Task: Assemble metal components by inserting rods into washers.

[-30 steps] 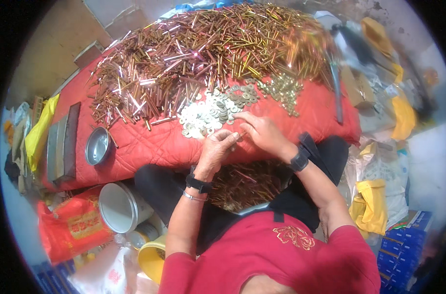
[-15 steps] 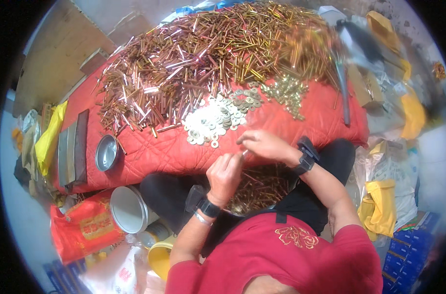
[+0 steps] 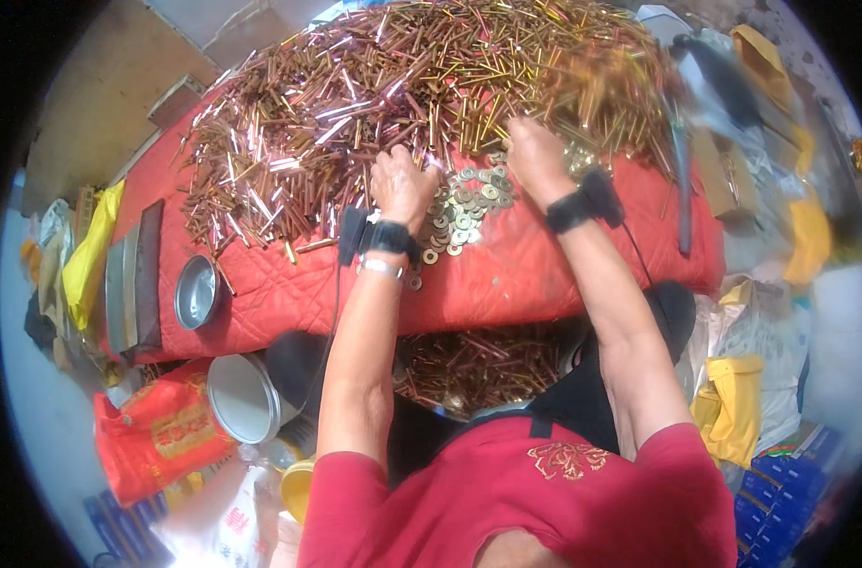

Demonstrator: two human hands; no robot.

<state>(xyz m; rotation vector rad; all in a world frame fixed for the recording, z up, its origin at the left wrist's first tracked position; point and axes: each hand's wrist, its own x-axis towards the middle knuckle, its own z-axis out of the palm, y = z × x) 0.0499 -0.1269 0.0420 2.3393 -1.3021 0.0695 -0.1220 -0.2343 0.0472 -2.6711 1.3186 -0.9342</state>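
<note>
My left hand (image 3: 403,186) is at the near edge of a wide heap of slim, brassy metal rods (image 3: 289,142), its fingers curled down and their tips hidden. Beside it lies a pile of flat round washers (image 3: 464,213), partly covered by this hand. Farther right, my right hand (image 3: 537,161) reaches to the rods just beyond the washers. Its fingers are bent together, and whatever they hold is out of sight. Small gold-coloured metal pieces (image 3: 579,161) show behind the right wrist.
A red quilted cover (image 3: 516,284) lies under the heaps, with a metal bowl (image 3: 196,293) at its left. More rods (image 3: 478,364) lie between my legs. A white-lidded bucket (image 3: 242,398), a red bag (image 3: 161,431) and a yellow bag (image 3: 731,402) stand around me.
Both hands were close together near the front edge of the red cover. They have moved apart and away from me, left to the washers and rods, right to the rods.
</note>
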